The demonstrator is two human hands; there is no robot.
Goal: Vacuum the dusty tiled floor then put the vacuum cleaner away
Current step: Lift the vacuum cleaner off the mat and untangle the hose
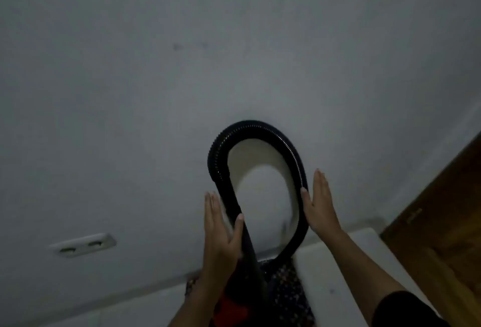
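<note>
The left hand (pixel 221 233) is flat and open, with its thumb resting on the dark rigid tube, and it grips nothing. The right hand (pixel 318 201) is also flat and open, its palm pressed against the outer side of the black ribbed vacuum hose (pixel 250 126). The hose stands in a tall loop against the grey plaster wall (pixel 156 92) — so I judge the putting-away step is under way. Next the loop must be settled so it does not spring out. Below sits the red-and-black vacuum body (pixel 234 308), dim. Nearby are a white double socket (pixel 83 244), a white ledge (pixel 325 274) and a brown wooden door (pixel 442 222) — close on the right.
</note>
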